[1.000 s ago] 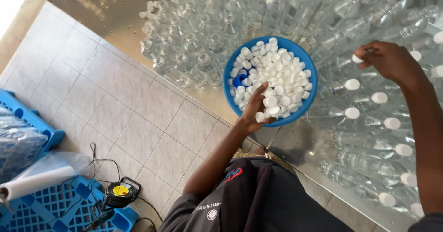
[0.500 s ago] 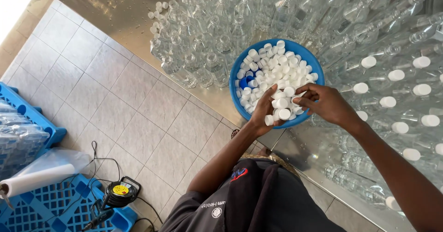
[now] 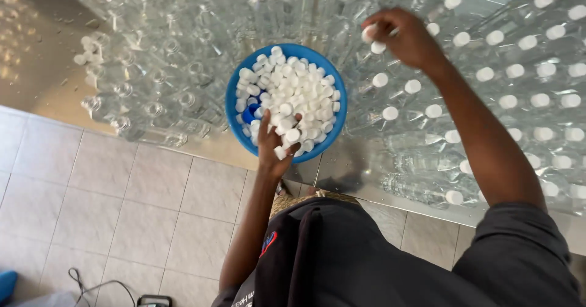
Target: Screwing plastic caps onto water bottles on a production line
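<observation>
Nearest the camera, a dark shirt (image 3: 342, 258) and a tiled floor (image 3: 122, 209) are seen, with a black cable (image 3: 97, 285) at the bottom edge. Just beyond, at the near edge of the steel table (image 3: 36, 69), the left hand (image 3: 273, 145) is laid over the rim of a blue bowl (image 3: 235, 108) heaped with white caps (image 3: 293, 90); its fingers are curled loosely into the heap and a few caps appear to be gathered under them, though a firm grip cannot be made out. One blue cap (image 3: 249, 113) is seen among the white ones. Farther out and to the right, the right hand (image 3: 406, 38) is held over the rows of clear bottles (image 3: 506, 124), its fingertips pinched on a white cap (image 3: 368, 33), with a second cap (image 3: 378, 47) just below it, possibly already seated on a neck. To the right the bottles are capped (image 3: 516, 71); to the left and behind the bowl, open-necked bottles (image 3: 159, 75) are crowded together, a few lying on their sides. The capping step is judged to be in hand, with roughly half the bottles done. The next move would call for the pinched cap to be centred squarely on an open neck and pressed or turned without the light, close-packed bottles being toppled.
</observation>
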